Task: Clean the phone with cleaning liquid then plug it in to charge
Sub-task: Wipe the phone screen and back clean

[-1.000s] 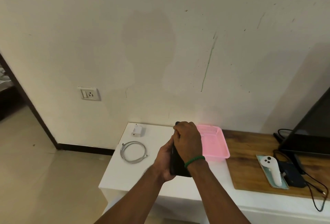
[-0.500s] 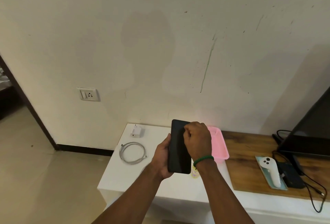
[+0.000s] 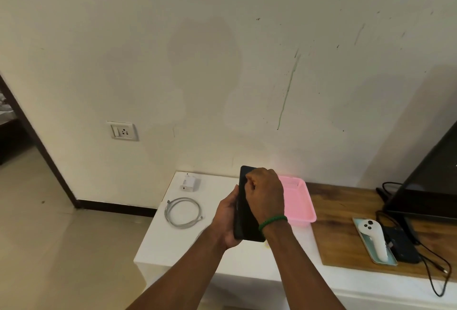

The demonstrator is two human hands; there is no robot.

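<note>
The slim black rectangular phone [image 3: 243, 213] was held upright above the white bench [image 3: 168, 248], in the lower centre of the frame. The left hand [image 3: 226, 220] grasped it from its left edge and back. The right hand [image 3: 265, 193] was clenched, with its curled fingers against the upper part of the screen. Whether a cloth was enclosed in it could not be determined. The step in hand was judged to be wiping the screen. To do it well, the left-hand grip should be kept firm on the edges only, leaving the glass exposed. Strokes should run the full length of the screen under light, even pressure. Liquid should be kept away from the port at the lower end. The white block-shaped charger adapter [image 3: 190, 183] and the coiled white cable [image 3: 183, 225] lay on the bench at centre left. The white wall socket [image 3: 123, 131] was on the wall at left. Charging was not yet begun.
</note>
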